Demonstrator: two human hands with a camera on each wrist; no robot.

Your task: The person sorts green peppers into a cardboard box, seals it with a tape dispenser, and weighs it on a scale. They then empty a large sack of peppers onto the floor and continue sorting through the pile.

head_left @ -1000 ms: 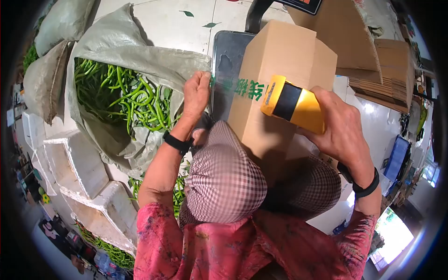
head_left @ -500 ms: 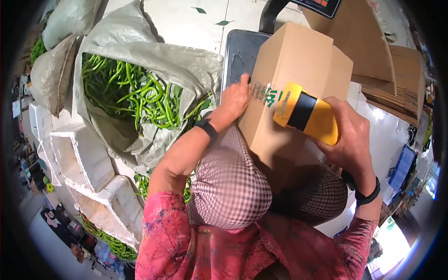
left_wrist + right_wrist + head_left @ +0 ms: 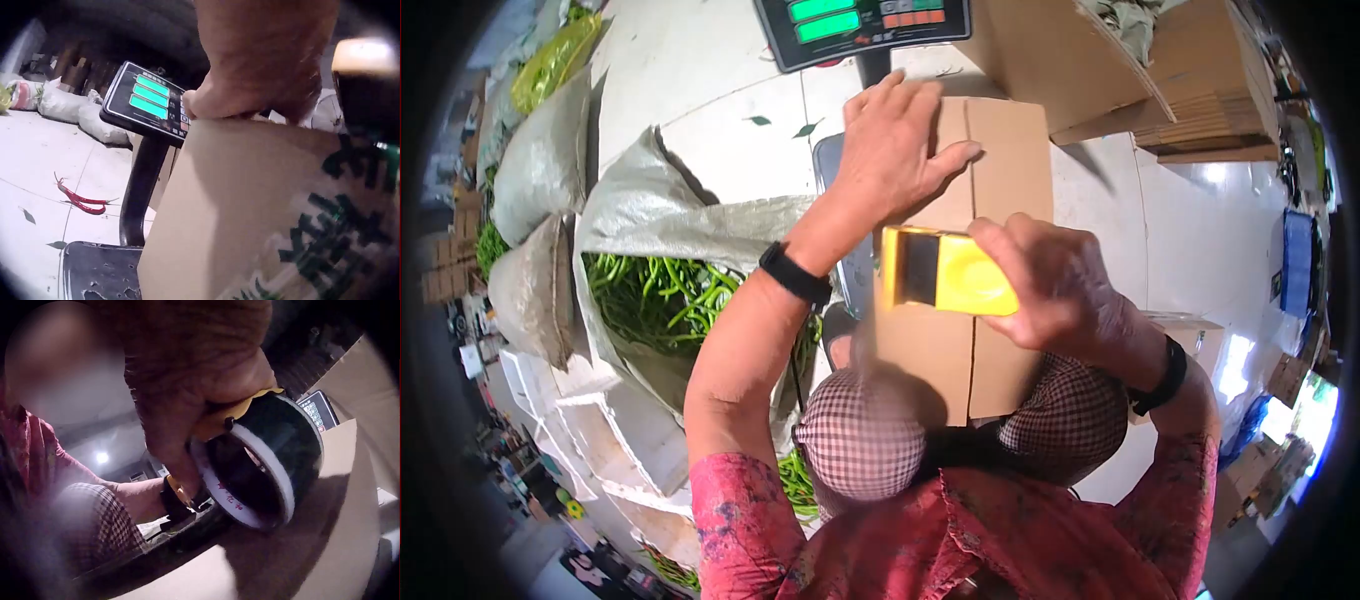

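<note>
The right hand (image 3: 1062, 285) curls round a yellow tape dispenser (image 3: 978, 278), likely light, stiff, best gripped by its back end; below those fingers, a probably firm cardboard box (image 3: 1012, 150), left hand (image 3: 892, 142) outstretched on top.

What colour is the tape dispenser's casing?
The tape dispenser's casing is bright yellow, clearest in the head view.

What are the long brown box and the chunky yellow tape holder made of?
The long brown box looks like dull-finished cardboard: flat tan panels with a straight seam. The chunky yellow tape holder is probably smooth plastic, evenly coloured with a moulded-looking oval, though painted metal is possible.
</note>
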